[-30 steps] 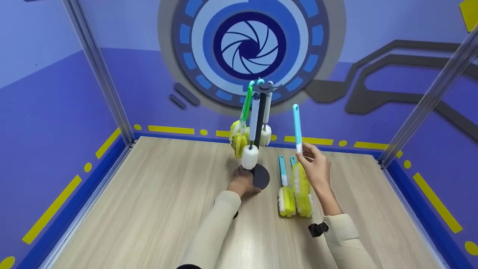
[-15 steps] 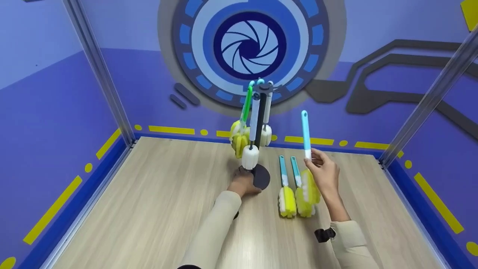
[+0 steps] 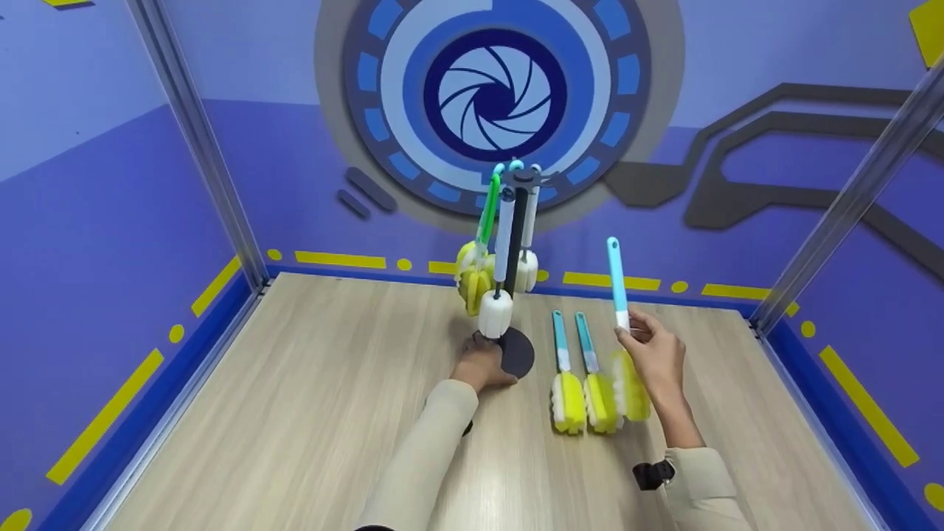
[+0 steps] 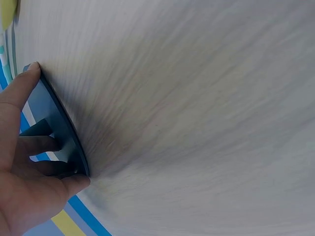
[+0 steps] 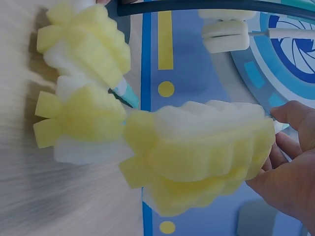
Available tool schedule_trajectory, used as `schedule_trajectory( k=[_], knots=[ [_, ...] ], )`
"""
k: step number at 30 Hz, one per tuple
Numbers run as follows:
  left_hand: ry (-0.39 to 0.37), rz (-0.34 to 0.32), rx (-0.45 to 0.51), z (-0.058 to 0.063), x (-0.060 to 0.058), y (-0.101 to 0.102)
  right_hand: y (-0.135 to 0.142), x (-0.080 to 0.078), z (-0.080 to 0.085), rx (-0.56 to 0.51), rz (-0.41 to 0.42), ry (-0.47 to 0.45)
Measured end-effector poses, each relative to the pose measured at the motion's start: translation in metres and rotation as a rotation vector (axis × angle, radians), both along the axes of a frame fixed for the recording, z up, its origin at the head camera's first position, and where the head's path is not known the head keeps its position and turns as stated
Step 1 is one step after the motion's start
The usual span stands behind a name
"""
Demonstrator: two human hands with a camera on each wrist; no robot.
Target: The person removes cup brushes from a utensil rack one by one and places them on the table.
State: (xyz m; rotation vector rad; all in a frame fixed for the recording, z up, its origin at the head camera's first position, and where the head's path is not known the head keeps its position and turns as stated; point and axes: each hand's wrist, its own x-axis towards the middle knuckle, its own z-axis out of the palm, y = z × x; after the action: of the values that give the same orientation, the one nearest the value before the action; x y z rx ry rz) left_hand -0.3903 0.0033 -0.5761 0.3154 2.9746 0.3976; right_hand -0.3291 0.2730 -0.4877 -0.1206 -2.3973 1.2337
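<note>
My right hand (image 3: 658, 361) pinches a sponge brush by the white lower part of its light-blue handle (image 3: 618, 276). The brush is upright, its yellow-and-white sponge head (image 5: 197, 152) hanging down. To its left, two similar sponge brushes, the left one (image 3: 568, 402) and the right one (image 3: 601, 402), lie side by side on the table, handles pointing away. My left hand (image 4: 29, 157) grips the round dark base (image 3: 518, 352) of a black stand, fingers and thumb on its rim. From the stand's top hang several brushes, among them a white one (image 3: 495, 316) and a green-handled one (image 3: 487, 210).
The wooden table (image 3: 332, 413) is bounded by a blue printed back wall (image 3: 251, 169) and side walls. Metal posts (image 3: 199, 140) stand at the back corners. A black wrist device (image 3: 653, 476) sits on my right wrist.
My right hand has moved to the right and lower with its brush, leaving the second lying brush uncovered. My left hand stays on the stand's base.
</note>
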Motion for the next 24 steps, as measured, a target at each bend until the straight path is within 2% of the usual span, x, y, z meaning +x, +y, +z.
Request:
schedule_trajectory(
  k=[11,18,24],
  knots=[
    [0.009,-0.006,-0.035,-0.001,-0.001,0.001,0.008,-0.001,-0.008,0.037,-0.033,-0.013],
    [-0.021,0.002,-0.016,-0.001,-0.002,0.000,0.012,-0.004,-0.011,0.037,-0.041,-0.052],
    [-0.018,0.001,-0.008,-0.002,-0.003,0.001,0.017,-0.006,-0.015,0.038,-0.047,-0.053]
  ],
)
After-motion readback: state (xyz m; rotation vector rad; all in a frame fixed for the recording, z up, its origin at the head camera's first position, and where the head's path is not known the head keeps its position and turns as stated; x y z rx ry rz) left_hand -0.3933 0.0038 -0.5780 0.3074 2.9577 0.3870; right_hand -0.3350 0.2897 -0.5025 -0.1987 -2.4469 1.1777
